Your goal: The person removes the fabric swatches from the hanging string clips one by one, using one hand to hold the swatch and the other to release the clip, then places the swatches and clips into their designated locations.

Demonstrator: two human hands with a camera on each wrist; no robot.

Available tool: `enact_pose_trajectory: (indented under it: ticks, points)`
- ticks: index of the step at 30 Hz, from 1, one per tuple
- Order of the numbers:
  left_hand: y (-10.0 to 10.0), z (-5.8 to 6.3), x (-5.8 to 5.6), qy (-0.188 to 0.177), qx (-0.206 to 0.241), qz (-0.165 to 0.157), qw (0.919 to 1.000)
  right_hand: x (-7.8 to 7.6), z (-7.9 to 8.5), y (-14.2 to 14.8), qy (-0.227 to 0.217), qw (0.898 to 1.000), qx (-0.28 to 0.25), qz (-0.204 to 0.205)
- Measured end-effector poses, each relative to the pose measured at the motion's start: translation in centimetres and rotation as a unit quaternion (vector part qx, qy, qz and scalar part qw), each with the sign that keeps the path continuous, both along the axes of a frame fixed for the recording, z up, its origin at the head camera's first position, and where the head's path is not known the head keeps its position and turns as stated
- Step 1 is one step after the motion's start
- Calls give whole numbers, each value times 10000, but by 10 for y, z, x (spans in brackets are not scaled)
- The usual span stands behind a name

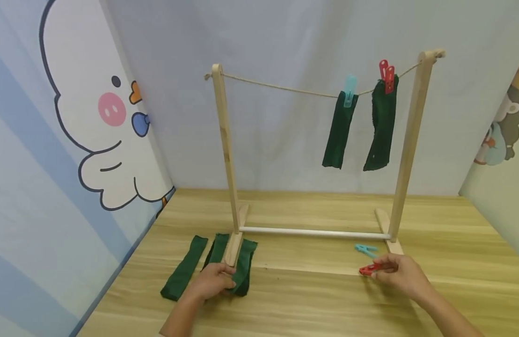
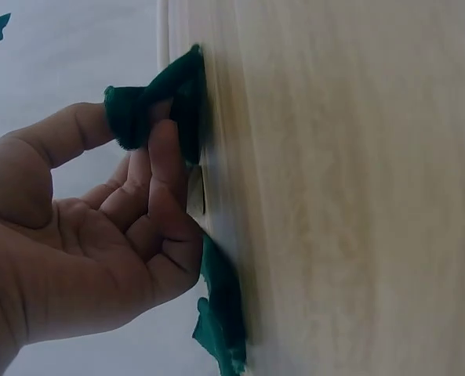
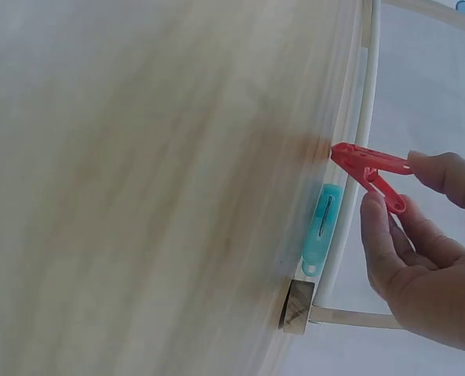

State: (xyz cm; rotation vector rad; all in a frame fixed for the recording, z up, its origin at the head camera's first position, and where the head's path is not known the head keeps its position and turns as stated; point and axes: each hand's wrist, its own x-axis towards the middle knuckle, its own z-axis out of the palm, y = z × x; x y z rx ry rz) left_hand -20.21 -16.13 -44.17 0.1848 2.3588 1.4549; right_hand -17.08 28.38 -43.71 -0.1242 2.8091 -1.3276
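My left hand (image 1: 213,281) pinches an edge of a dark green cloth strip (image 2: 150,106) between thumb and fingers, beside the rack's left foot (image 1: 234,250). Another green strip (image 1: 185,269) lies flat to the left, and one (image 1: 217,248) shows partly behind the hand and foot. Low over the table, my right hand (image 1: 404,276) holds a red clothespin (image 3: 365,163) by its handle ends. Just behind it lies a light blue clothespin (image 1: 366,249), near the rack's right foot (image 3: 299,305).
A wooden rack stands on the table (image 1: 310,290), with a white crossbar (image 1: 314,232) low down and a cord (image 1: 280,87) strung on top. From the cord hang two green strips, one under a blue clothespin (image 1: 349,89), the other under red clothespins (image 1: 389,79).
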Motion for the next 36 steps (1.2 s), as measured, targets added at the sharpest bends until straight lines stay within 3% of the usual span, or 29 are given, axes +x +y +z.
enact_pose_trajectory:
  ticks: [6, 12, 18, 21, 29, 33, 36]
  points:
    - [-8, 0, 1, 16, -388, -341, 9987, -3, 2, 3, 17, 9971, 760, -93]
    - [-15, 7, 6, -53, -505, -443, 9977, -8, 3, 5, -5, 9926, 1212, -27]
    - [-25, 10, 6, -112, -633, -521, 9966, -10, 0, 2, -106, 9927, 1195, 87]
    - [-29, 10, 5, -26, -728, -693, 9949, -12, -1, 1, -137, 9931, 1161, 130]
    - [-34, 14, -1, -318, -571, -1173, 9909, -14, -4, 2, -45, 9933, 1135, 233]
    - [-36, 16, -2, -169, -259, -1342, 9905, -14, -3, 3, -142, 9940, 1036, 317]
    - [-36, 18, -3, 177, 10, -1443, 9894, -13, 0, 5, -150, 9947, 933, 413]
